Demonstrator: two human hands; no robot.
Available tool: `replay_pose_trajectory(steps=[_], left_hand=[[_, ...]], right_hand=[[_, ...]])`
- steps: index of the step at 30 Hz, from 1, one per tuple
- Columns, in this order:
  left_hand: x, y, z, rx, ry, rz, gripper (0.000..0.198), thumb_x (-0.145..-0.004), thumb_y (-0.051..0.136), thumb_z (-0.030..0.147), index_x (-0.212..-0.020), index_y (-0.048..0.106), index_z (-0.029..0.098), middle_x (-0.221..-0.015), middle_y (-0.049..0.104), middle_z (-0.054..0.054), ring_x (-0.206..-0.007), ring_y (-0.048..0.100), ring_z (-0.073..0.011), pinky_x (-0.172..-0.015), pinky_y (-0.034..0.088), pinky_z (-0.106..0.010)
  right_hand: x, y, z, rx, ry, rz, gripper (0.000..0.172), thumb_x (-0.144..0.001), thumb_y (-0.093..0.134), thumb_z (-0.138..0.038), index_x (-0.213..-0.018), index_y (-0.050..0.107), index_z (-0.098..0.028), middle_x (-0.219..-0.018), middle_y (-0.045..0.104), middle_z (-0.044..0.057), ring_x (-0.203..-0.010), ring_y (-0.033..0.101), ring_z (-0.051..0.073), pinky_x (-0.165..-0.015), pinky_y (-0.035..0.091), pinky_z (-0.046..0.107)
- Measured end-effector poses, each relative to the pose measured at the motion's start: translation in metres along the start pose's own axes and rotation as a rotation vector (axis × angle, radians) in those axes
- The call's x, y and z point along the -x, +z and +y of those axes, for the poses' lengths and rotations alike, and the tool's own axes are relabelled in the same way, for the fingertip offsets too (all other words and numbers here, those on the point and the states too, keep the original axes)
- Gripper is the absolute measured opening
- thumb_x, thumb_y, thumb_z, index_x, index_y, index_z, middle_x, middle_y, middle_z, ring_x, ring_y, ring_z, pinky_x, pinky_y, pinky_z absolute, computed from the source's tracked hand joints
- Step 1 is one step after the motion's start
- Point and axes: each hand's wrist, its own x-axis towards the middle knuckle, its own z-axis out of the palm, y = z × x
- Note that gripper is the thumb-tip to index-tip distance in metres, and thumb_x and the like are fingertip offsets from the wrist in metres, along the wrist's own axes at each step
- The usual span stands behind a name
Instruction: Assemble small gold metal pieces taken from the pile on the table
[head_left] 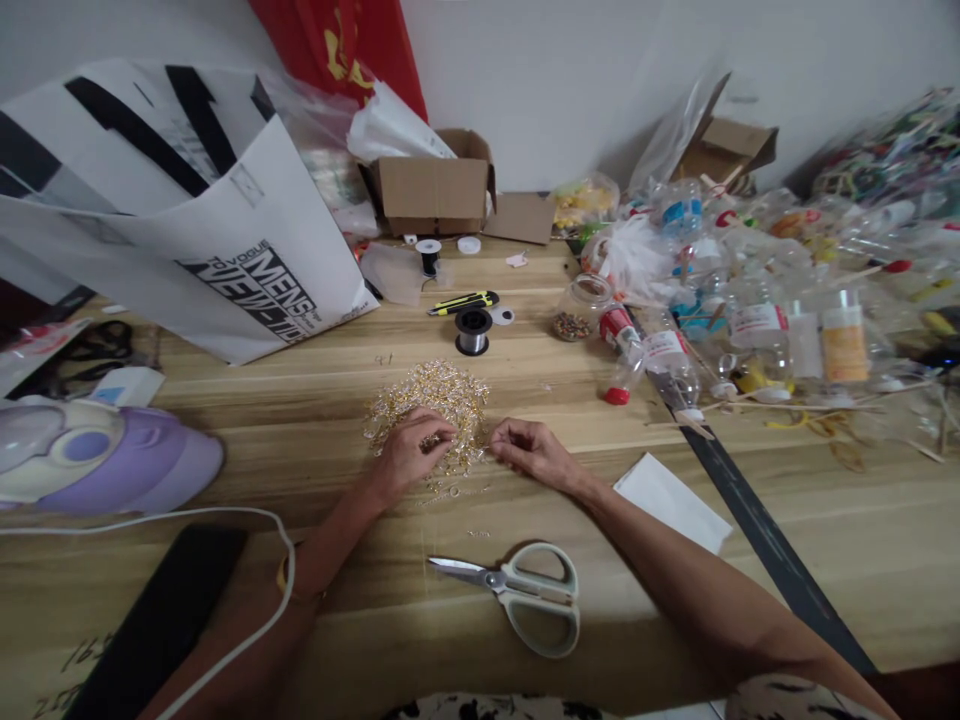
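Observation:
A loose heap of small gold and clear beads (427, 390) lies mid-table. My left hand (412, 455) rests over its lower part, closed, with a few gold beads showing between thumb and fingers. To the right of the heap, my right hand (531, 450) is closed in a pinch at the edge of the beads. What its fingertips hold is too small to make out. A short length of fine chain (457, 492) and a tiny strand (478, 534) lie below the hands. Nearer to me are scissors with pale handles (536, 595), blades pointing left.
Behind the heap stand a spool of clear line (473, 333), a yellow-black utility knife (465, 302) and a glass jar of beads (581, 310). Plastic bottles (757, 330) crowd the right. A large paper bag (300, 240), purple object (165, 455), phone (165, 620) and white cable (289, 570) are left.

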Motion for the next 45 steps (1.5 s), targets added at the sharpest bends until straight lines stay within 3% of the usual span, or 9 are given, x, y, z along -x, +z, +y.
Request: replay_pose_trajectory(steps=[6,11,20,25,34,45], left_hand=[[-0.001,0.0,0.003,0.069,-0.085,0.023,0.009,-0.073,0.063,0.013,-0.081,0.067,0.016,-0.082,0.067,-0.007,-0.076,0.062,-0.0159,-0.074,0.05,-0.029],[-0.003,0.0,0.008,0.087,-0.065,0.032,0.007,-0.073,0.063,0.013,-0.078,0.068,0.015,-0.08,0.067,-0.007,-0.077,0.062,-0.017,-0.074,0.049,-0.029],[-0.007,0.008,0.029,0.195,-0.161,0.034,0.006,-0.073,0.064,0.015,-0.078,0.067,0.016,-0.077,0.069,-0.004,-0.073,0.063,-0.0148,-0.071,0.049,-0.026],[-0.008,0.012,0.034,0.262,-0.276,-0.002,0.008,-0.072,0.065,0.015,-0.079,0.067,0.017,-0.077,0.071,-0.003,-0.072,0.065,-0.0143,-0.069,0.05,-0.024],[-0.009,0.018,0.034,0.284,-0.338,0.011,0.007,-0.073,0.064,0.018,-0.079,0.068,0.016,-0.078,0.071,-0.004,-0.074,0.065,-0.0154,-0.071,0.05,-0.025],[-0.006,0.019,0.036,0.407,-0.423,-0.006,0.007,-0.072,0.063,0.018,-0.075,0.069,0.015,-0.075,0.071,-0.005,-0.071,0.065,-0.0159,-0.066,0.05,-0.024]], right_hand=[[0.0,0.0,0.002,0.004,-0.014,0.002,0.026,-0.081,0.058,-0.039,-0.079,0.054,-0.013,-0.06,0.047,-0.004,-0.05,0.039,0.006,-0.046,0.03,0.018],[0.002,0.003,0.003,0.05,-0.075,0.041,0.021,-0.084,0.054,-0.035,-0.08,0.053,-0.014,-0.061,0.046,-0.003,-0.051,0.039,0.007,-0.047,0.031,0.019],[0.011,0.013,0.0,0.483,-0.466,0.168,0.01,-0.086,0.049,-0.021,-0.08,0.055,-0.016,-0.071,0.054,0.002,-0.061,0.047,0.011,-0.055,0.037,0.022],[0.014,0.016,0.002,0.586,-0.578,0.212,0.007,-0.088,0.047,-0.019,-0.084,0.053,-0.017,-0.074,0.056,0.004,-0.065,0.051,0.013,-0.059,0.04,0.023],[0.013,0.014,0.005,0.654,-0.58,0.268,0.007,-0.088,0.045,-0.019,-0.084,0.051,-0.018,-0.073,0.055,0.003,-0.062,0.049,0.012,-0.057,0.038,0.023],[0.011,0.014,0.001,0.661,-0.563,0.242,0.007,-0.088,0.045,-0.02,-0.085,0.051,-0.018,-0.073,0.055,0.004,-0.063,0.05,0.013,-0.057,0.038,0.023]])
